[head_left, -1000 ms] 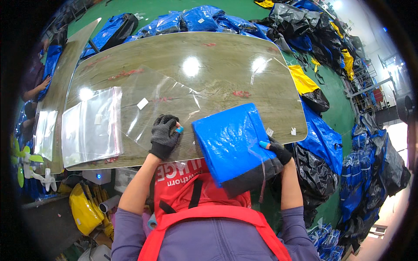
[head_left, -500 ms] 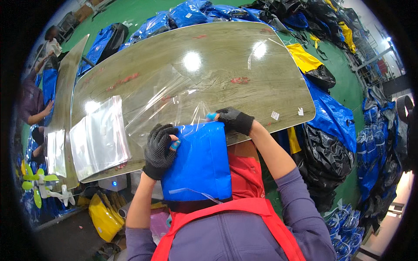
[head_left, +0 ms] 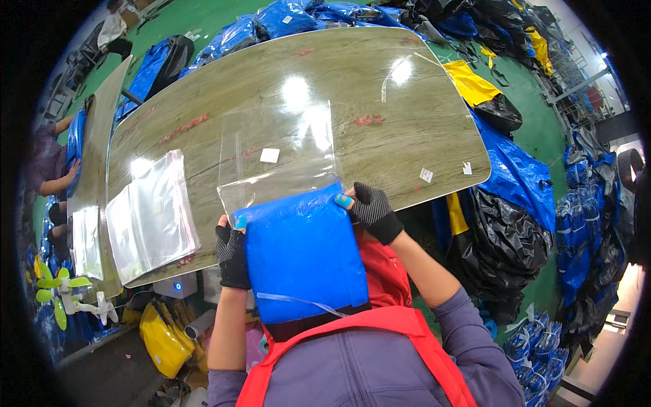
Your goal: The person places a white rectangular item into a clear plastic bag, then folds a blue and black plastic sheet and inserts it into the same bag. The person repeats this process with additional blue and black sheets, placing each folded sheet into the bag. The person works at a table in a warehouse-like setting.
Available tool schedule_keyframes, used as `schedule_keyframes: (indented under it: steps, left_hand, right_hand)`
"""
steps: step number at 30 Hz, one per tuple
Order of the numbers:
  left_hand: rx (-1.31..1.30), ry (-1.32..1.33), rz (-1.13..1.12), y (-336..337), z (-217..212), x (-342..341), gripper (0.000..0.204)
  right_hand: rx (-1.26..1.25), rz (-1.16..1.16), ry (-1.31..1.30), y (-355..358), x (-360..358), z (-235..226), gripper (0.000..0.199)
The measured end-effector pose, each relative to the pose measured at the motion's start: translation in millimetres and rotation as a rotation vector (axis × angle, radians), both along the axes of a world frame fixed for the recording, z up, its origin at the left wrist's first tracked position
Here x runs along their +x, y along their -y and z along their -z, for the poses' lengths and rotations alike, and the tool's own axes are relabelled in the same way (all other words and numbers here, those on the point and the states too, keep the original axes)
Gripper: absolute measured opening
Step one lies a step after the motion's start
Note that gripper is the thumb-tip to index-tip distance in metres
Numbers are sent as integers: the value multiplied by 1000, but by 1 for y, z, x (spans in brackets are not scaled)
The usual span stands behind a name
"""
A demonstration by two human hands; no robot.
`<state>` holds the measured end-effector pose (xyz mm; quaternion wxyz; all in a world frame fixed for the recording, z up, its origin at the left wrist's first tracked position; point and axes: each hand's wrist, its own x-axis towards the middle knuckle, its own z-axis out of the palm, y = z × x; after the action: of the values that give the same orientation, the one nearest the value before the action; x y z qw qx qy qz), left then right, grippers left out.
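The black end (head_left: 295,327) of the blue bundle (head_left: 305,258) is partly hidden by the apron (head_left: 400,325). Print on the label (head_left: 426,176) by the table's (head_left: 407,146) near right corner cannot be resolved.

Folded bundle (head_left: 305,258): plain bright blue is shown, with black seen along the lower edge.
Pale strip (head_left: 298,302): a translucent whitish tone is set against the blue.
Clear bag (head_left: 298,180): the brown beneath is seen through it.
Left grip (head_left: 232,254): covered in black, the thumb tipped in light blue.
Right grip (head_left: 371,209): covered in black, patterned with fine pale lines; the thumb is tipped in light blue.
Desk (head_left: 420,136): grey-brown wood grain is marked with red patches.
Bag stack (head_left: 152,217): whitish, streaked by glare.
Apron (head_left: 386,264): coloured red.
Sleeves (head_left: 468,332): coloured muted purple.
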<state>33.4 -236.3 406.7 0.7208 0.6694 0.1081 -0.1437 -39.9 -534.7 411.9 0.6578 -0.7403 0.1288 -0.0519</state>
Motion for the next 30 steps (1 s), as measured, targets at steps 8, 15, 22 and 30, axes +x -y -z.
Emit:
schedule_keyframes:
  steps: [8,15,22,30]
  left_hand:
    - [-6,-127,258,5,-21,-2,40]
    - [81,11,430,37,-35,-27,51]
    - [86,-289,763,-1,-37,-90,77]
    - [275,61,599,24,-9,18,44]
  right_hand:
    - [-287,-150,-68,11,-76,0,33]
    - [318,-47,-129,13,-35,-20,56]
    - [368,-170,-524,-12,-129,-27,64]
    - [25,40,-174,49,-55,-17,45]
